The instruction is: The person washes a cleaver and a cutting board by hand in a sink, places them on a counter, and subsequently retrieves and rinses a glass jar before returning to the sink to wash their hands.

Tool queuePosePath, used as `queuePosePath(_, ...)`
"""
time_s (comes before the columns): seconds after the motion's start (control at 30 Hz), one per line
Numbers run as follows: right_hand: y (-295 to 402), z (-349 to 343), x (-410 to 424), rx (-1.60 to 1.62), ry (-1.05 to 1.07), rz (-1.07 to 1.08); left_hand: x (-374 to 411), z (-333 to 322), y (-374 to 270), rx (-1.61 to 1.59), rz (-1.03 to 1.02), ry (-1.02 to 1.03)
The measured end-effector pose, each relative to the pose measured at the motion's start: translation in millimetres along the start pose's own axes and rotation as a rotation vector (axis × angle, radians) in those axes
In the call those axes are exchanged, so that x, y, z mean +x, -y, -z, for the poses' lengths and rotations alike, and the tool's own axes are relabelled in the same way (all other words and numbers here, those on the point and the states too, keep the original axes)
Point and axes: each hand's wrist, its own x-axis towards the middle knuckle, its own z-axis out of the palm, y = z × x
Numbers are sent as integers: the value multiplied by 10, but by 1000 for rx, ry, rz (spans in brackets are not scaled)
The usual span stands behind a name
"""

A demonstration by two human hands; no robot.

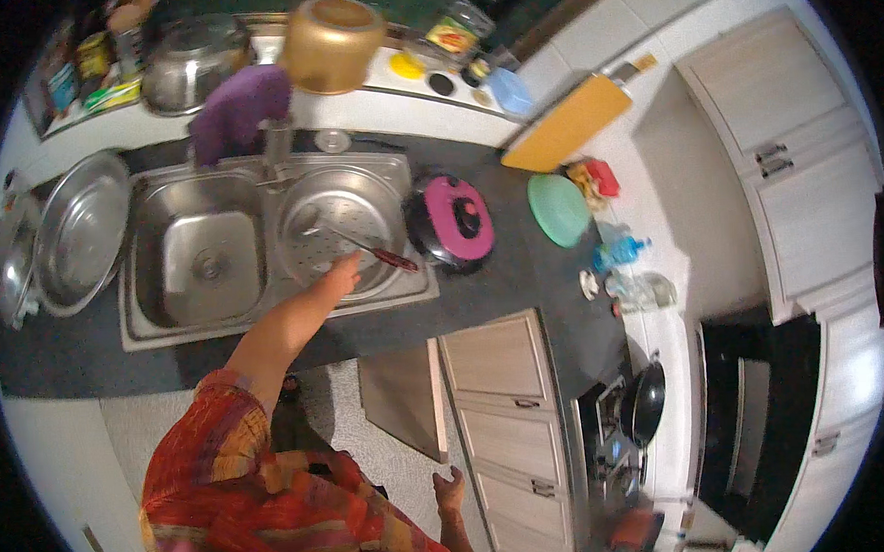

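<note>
My left hand [345, 273] reaches over the near rim of a round metal basin [370, 198] on the right side of the stainless steel double sink [269, 242]. Dark spots dot the basin's floor. A long utensil with a thin metal shaft and dark red handle [394, 259] slants across the basin, right by my left fingertips. Whether the fingers grip it cannot be made out. Low down, my right hand [449, 489] is beside an open cabinet door [402, 401], fingers apart and holding nothing.
Right of the sink stands a pink-lidded black pot [458, 221]. A purple cloth [243, 111] hangs by the faucet [278, 150]. Large metal bowls [83, 234] lean at left. A green plate [559, 210], yellow cutting board [568, 124] and black frying pan [647, 404] are at right.
</note>
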Motion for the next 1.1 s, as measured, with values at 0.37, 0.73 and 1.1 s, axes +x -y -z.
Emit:
queuePosePath(0.37, 1083, 692, -688, -56, 1, -139, 727, 336, -41, -280, 109, 108)
queuePosePath(0.73, 874, 968, -141, 85, 30, -55, 247, 152, -152, -488, -136, 232)
queuePosePath(1.1, 1776, 1375, 1247, 545, 289, 424, -2497, -1234, 540, 181, -247, 632)
